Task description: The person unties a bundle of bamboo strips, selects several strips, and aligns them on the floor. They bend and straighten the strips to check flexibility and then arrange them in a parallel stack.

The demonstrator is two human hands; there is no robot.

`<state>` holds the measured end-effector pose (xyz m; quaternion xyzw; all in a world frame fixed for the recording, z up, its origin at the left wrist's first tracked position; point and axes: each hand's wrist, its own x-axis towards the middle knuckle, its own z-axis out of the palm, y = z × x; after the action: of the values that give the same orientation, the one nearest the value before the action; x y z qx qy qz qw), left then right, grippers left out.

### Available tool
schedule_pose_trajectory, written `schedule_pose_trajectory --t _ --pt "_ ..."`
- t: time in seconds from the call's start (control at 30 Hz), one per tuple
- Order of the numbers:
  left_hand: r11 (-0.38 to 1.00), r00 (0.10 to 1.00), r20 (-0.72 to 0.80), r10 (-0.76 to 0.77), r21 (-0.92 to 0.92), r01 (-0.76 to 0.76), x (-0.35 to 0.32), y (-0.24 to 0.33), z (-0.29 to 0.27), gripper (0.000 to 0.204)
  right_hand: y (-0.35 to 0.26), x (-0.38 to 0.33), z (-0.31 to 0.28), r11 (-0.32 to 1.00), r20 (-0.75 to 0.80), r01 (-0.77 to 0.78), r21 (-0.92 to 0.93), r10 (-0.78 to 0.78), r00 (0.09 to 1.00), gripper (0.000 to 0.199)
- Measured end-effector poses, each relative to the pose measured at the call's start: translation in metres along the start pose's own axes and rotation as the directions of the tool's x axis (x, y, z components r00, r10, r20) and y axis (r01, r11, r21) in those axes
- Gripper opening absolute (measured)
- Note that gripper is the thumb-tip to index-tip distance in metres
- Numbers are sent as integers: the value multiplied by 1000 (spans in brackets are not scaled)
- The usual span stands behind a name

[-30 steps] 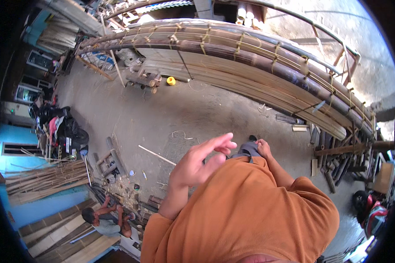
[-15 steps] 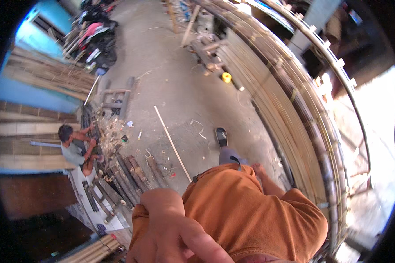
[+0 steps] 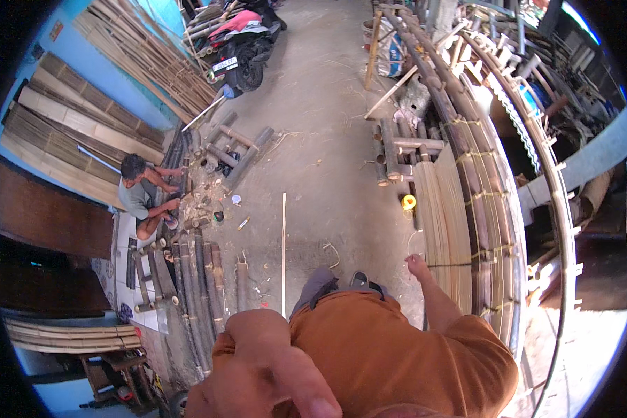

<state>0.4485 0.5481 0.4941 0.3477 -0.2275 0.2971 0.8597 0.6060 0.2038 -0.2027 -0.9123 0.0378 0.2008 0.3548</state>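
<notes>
Head view: the right hand [image 3: 416, 266] hangs low at the end of a bent, outstretched arm, and the stack of pale bamboo slats [image 3: 440, 223] lies immediately to its right. The slats' long axis runs away from the person, roughly along the line of sight, so the hand sits beside their long left edge rather than at an end. A dark band [image 3: 460, 264] crosses the slats at about the level of the hand, square to their length. Whether the fingers touch the slats or the band cannot be told; they look loosely curled, too small to show whether they hold anything.

On the far side of the stack, bamboo poles [image 3: 479, 202] with yellow ties lie alongside it in much the same direction. A yellow roll [image 3: 408, 203] rests ahead of the right hand, near the slats' left edge.

The left hand [image 3: 254, 376] is close to the camera at the lower edge, well apart from the slats; its thumb sticks out, but its grip cannot be judged. Nearest it on the floor are the bamboo tubes [image 3: 198, 279], while a thin pale stick [image 3: 283, 251] lies between them and the slats.
</notes>
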Motion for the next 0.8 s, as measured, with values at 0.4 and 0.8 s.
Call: schedule_pose_trajectory --t 0.4,0.8 --pt "934 925 182 -333 194 299 206 -52 -166 27 -198 242 64 999 391 -4 49 -16 920 21" --pt "884 861 310 403 110 -454 438 -192 -329 29 -316 464 16 965 281 -261 5 249 927 21"
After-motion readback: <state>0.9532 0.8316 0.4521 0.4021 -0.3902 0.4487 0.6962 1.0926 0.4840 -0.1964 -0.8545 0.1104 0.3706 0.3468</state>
